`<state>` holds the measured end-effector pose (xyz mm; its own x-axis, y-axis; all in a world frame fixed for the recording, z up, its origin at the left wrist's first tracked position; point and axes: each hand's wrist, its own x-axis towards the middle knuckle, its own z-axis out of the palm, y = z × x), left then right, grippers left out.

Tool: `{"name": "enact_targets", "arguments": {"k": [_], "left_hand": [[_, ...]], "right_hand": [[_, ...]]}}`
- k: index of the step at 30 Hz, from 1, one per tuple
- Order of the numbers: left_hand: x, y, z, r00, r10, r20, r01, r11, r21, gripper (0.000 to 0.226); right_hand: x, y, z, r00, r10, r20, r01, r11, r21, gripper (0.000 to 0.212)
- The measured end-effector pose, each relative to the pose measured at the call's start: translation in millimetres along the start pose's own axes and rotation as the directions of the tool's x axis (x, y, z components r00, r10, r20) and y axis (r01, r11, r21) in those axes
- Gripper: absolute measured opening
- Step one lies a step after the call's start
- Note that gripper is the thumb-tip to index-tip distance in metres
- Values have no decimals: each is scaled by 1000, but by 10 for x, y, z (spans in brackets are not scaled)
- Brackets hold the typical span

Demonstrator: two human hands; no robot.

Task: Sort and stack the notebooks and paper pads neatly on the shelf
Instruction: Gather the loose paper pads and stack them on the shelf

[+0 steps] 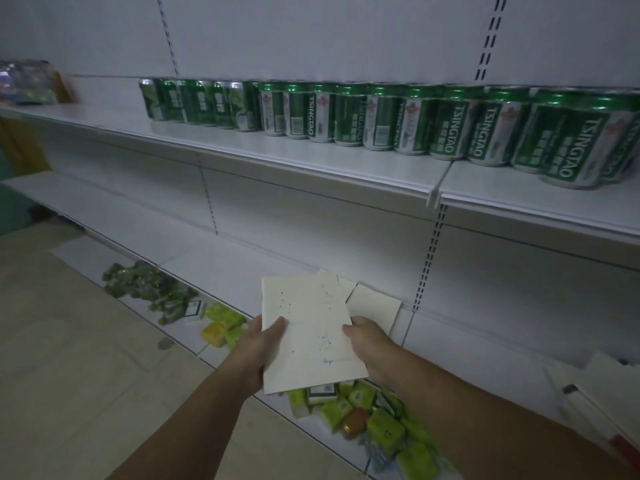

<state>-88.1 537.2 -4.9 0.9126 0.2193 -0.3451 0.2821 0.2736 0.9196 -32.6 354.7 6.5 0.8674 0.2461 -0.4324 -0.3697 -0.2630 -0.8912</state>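
A cream notebook (311, 330) with a faint blue constellation print is held flat in front of the middle shelf (221, 268). My left hand (258, 348) grips its left edge, thumb on the cover. My right hand (369, 341) grips its right edge. Behind it, more cream pads (375, 304) fan out past its top right corner, held together with it. Another pile of white notebooks (595, 386) lies on the shelf at the far right, partly cut off by the frame edge.
Green beer cans (381, 119) line the upper shelf (311, 161). Green and yellow packets (374, 420) lie on the bottom shelf below my hands, with more green packets (145, 285) to the left. Beige floor tiles (69, 358) fill the left.
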Motion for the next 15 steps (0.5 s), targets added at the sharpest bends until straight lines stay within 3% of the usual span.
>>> {"name": "enact_targets", "arguments": {"k": [3,8,13,15], "left_hand": [[265,14,-187,999,-34,-7,34,999,8,42],[923,203,-427,994,-68,-85,78,991,113,39],[1534,458,-777,980,-189,56,180,974,141,36],[1768,539,-920,978,-184,93,172,976,130,49]], "right_hand": [[253,13,290,996,-50,-69,42,992,-116,25],[942,-115,567,988,-103,-116,78,976,-203,31],[1665,-369,808,985,-90,-149,63,983,-174,31],[1888,-475,924,983,-91,-157,65,984,-163,31]]}}
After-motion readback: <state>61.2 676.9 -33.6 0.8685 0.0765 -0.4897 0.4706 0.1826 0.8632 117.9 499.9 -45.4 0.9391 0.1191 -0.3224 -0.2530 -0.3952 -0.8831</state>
